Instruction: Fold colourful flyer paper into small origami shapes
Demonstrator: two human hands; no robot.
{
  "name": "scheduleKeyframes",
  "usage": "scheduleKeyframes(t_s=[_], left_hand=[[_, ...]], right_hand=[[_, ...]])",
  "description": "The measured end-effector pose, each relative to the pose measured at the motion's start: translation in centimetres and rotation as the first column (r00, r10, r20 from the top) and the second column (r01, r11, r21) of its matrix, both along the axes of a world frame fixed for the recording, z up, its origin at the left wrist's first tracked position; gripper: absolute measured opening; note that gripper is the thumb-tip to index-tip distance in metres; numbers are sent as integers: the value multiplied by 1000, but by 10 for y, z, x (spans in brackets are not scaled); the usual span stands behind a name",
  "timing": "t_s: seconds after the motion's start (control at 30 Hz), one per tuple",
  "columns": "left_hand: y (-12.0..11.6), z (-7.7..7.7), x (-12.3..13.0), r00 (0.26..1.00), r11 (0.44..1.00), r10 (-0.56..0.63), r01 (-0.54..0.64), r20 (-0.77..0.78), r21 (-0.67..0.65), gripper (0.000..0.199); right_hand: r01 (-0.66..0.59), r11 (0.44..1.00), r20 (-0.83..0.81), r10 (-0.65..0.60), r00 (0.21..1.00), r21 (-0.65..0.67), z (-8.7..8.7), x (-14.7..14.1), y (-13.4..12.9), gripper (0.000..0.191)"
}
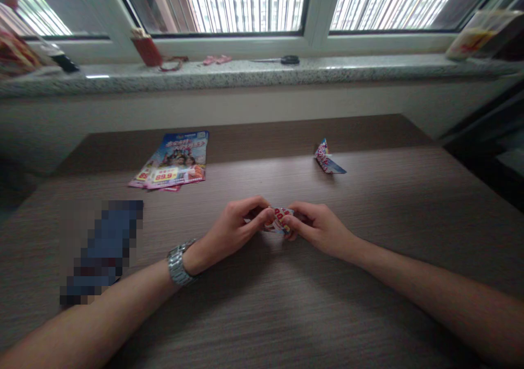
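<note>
Between my two hands is a small folded paper (279, 220), printed in red, white and other colours like a flyer. My left hand (248, 219), with a metal watch (180, 262) on its wrist, pinches the paper's left side between thumb and fingers. At the paper's right side, my right hand (313, 224) grips it the same way. The fingers cover much of it, so its full folded shape cannot be made out. Beyond the right hand, a folded paper piece (326, 159) in blue and pink stands on the table.
Several printed flyers (180, 161) lie stacked at the back left of the brown table (245, 314). A blurred-out dark blue object (108, 249) rests beside my left forearm. On the granite windowsill (245, 74) are a red case (147, 49) and a black-handled tool (290, 59).
</note>
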State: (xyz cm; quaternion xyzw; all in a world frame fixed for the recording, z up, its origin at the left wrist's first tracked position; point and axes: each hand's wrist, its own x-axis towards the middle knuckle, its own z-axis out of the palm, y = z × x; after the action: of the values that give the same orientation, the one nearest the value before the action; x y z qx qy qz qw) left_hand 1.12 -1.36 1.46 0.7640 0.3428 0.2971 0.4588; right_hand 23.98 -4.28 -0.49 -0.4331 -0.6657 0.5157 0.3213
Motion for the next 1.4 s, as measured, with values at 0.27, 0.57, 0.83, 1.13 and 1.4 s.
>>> scheduleKeyframes(t_s=[0.27, 0.57, 0.83, 1.13, 1.4], left_hand=[[-1, -1, 2, 997, 1000, 13, -13, 76, 4, 13], [0, -4, 0, 993, 951, 103, -113, 51, 289, 2], [-3, -2, -1, 987, 852, 108, -29, -123, 523, 9], [-3, -8, -4, 977, 862, 101, 8, -188, 506, 10], [-1, -5, -2, 984, 886, 101, -22, -146, 464, 8]], right_hand=[[24, 999, -39, -23, 999, 36, 2, 1, 2, 24], [56, 972, 66, -73, 995, 227, 3, 2, 1, 21], [39, 871, 126, -115, 985, 490, 5, 3, 4, 14], [20, 848, 125, -102, 987, 529, 5, 3, 5, 12], [31, 863, 100, -94, 990, 505, 2, 5, 10, 11]])
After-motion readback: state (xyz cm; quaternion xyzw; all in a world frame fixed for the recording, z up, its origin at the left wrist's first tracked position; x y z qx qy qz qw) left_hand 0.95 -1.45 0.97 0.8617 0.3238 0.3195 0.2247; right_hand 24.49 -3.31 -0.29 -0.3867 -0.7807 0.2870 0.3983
